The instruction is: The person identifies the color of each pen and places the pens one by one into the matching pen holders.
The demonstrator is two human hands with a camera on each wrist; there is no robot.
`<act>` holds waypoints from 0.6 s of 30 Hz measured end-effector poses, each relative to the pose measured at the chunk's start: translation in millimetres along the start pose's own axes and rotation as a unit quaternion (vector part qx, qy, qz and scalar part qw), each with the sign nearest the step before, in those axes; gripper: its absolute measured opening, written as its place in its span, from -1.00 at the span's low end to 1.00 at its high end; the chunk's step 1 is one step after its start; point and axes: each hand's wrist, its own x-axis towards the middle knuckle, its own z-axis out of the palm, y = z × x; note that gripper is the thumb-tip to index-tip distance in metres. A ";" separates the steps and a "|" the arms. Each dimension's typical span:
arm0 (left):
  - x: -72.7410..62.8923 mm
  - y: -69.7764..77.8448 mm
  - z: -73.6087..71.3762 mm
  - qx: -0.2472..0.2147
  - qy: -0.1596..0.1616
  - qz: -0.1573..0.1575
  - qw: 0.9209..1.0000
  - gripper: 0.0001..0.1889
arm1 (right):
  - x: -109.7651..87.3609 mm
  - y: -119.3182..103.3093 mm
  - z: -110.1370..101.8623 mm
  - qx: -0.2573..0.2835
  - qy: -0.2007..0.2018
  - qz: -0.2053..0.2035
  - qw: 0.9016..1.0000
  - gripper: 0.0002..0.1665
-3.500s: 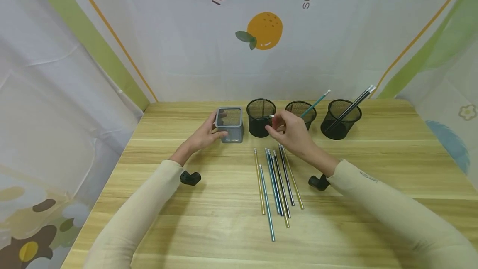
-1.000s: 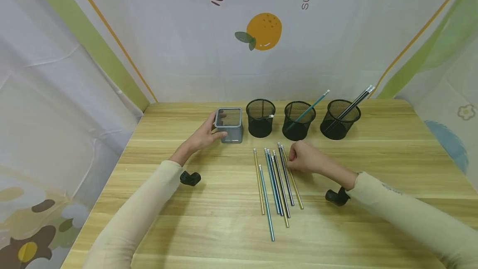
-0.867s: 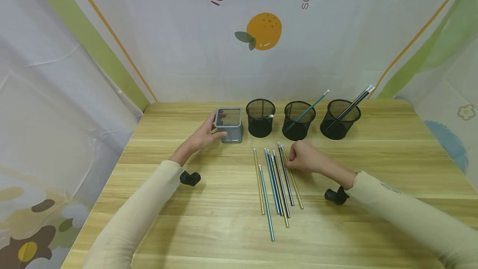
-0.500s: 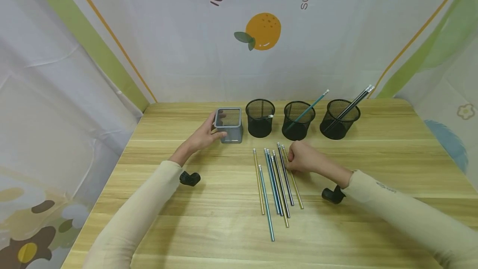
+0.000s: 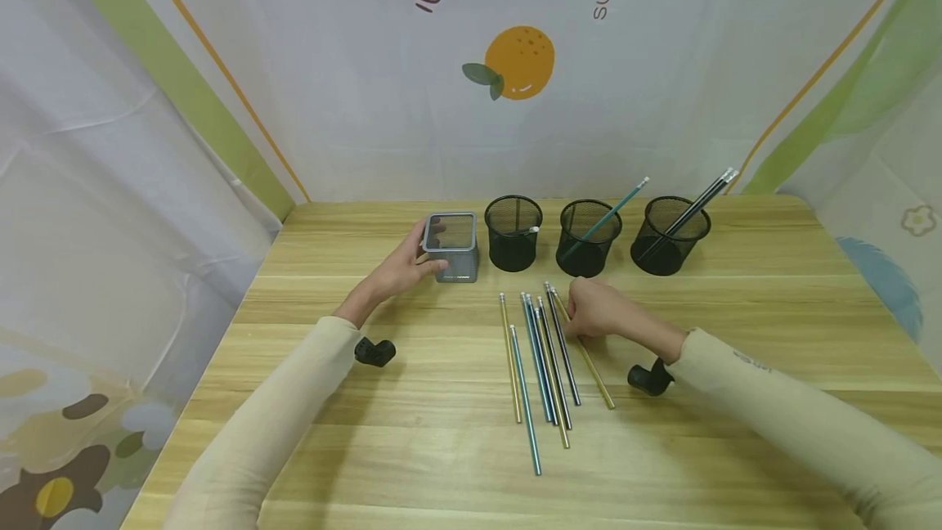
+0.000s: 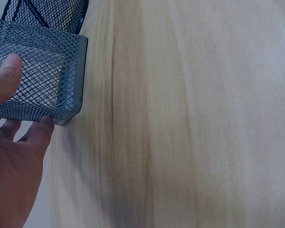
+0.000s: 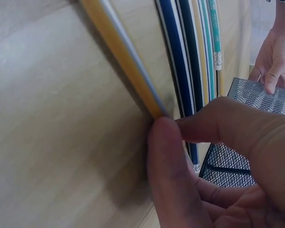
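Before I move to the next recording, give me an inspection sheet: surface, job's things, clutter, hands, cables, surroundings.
Surface: wooden table.
Job's things: gray cup; left black cup, a pencil end showing; middle black cup with a teal pencil; right black cup with black pencils; loose pencils lie nearer the person.
Clutter: nothing seen.
Hands: left hand grips the gray cup; right hand pinches a yellow pencil.
Cables: nothing seen.
Surroundings: white cloth printed with an orange.
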 end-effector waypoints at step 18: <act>-0.3 1.1 -0.4 0.003 -0.001 0.003 1.000 -0.23 | -4.6 4.6 -9.4 0.025 -0.035 -0.002 0.999 -0.71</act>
